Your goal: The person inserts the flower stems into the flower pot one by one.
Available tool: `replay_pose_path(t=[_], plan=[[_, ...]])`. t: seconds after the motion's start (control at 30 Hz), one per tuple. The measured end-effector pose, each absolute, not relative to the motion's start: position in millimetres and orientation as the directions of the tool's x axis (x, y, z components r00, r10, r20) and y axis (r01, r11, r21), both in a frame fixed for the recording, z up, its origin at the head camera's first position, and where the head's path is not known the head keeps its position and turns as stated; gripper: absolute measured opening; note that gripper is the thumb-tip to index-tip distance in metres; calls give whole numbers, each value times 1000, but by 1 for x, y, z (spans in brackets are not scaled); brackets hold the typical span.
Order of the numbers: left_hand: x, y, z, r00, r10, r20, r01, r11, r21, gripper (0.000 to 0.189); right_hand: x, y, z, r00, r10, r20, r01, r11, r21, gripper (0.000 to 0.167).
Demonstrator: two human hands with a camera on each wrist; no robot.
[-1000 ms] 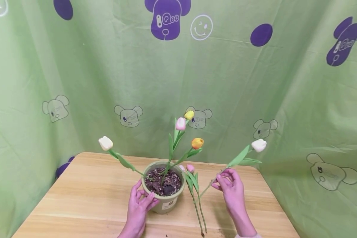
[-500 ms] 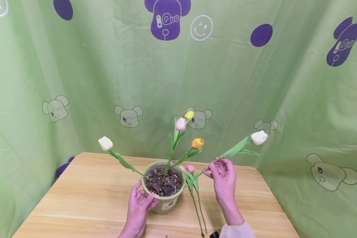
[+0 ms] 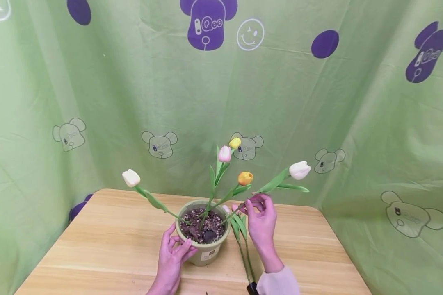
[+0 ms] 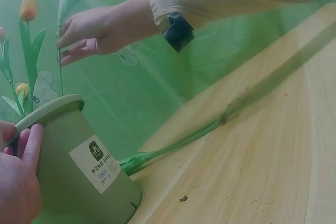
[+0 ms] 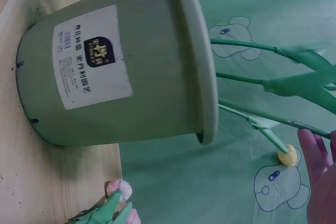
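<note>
A green flower pot (image 3: 196,259) filled with dark soil (image 3: 211,223) stands on the table. My left hand (image 3: 171,256) grips its near-left rim, thumb over the edge. On the right, my right hand (image 3: 263,221) pinches the stem of a white tulip (image 3: 300,170), whose bloom leans out to the right. The stem's lower end passes over the rim to the soil; in the right wrist view the stem (image 5: 273,117) runs behind the rim, its tip hidden. Another white tulip (image 3: 131,178), a pink one (image 3: 224,154), a yellow one (image 3: 235,143) and an orange one (image 3: 245,178) rise from the pot.
Loose pink tulips (image 3: 239,225) lie on the wooden table (image 3: 107,246) just right of the pot, partly under my right arm. Soil crumbs (image 4: 184,199) dot the tabletop. A green printed curtain (image 3: 192,98) hangs behind. A black device (image 4: 178,32) sits at my right wrist.
My right hand has moved left toward the pot, bringing the white tulip's stem end from above the loose tulips to inside the rim. My left hand stays on the pot.
</note>
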State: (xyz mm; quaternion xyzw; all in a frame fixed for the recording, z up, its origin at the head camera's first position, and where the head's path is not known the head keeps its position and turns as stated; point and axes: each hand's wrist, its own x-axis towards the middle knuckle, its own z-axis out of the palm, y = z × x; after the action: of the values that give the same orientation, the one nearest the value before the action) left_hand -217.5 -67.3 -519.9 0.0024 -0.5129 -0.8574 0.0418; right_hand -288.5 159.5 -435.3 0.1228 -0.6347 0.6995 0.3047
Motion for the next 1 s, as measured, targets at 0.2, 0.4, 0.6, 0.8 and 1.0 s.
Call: replay_pose_path(t=[0.2,0.4,0.6,0.8,1.0], plan=[[-217,-67,-520,-996,-75,40,71,-468,881,78,-290,154,-438,-768,215,604,-607,57,-792,22],[-217,-67,-519,-997,-76,33,64,-465,883,77,-290,150,-443,-762,197,616,-610,100,-786,19],[-217,-67,-519,-997,-74,32,64,-470,880,77,-292,148,-450,-752,187,632,-622,114,-775,16],[-217,-67,-520,-997,-77,31,63,-469,881,78,-293,147,-451,-751,167,639,-627,123,-769,16],[-218,-68,-521,-997,-77,30,63,-468,882,79,-291,147,-449,-751,186,633,-622,118,-774,18]])
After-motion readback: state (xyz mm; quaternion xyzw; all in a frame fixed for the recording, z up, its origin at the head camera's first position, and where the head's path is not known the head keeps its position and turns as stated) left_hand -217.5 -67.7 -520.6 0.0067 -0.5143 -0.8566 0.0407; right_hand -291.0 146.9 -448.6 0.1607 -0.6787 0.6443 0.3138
